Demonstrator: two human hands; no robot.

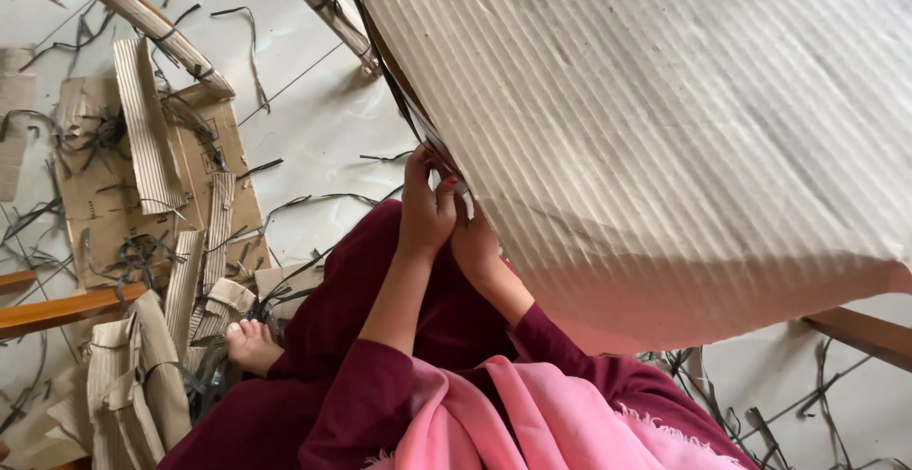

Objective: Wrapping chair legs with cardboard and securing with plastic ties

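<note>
Left hand [425, 206] and right hand [475, 242]: fingers pinched shut on sheet [665, 147] edge. Risk: corrugated edge tears or slips beyond fingertips; floor strips [147, 128] underfoot.

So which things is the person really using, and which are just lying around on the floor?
In use:
- big corrugated sheet, held at its edge
- left hand and right hand, both gripping that edge

Just lying about:
- corrugated strips
- flat brown cardboard
- thin dark trimmings
- wooden bars
</note>
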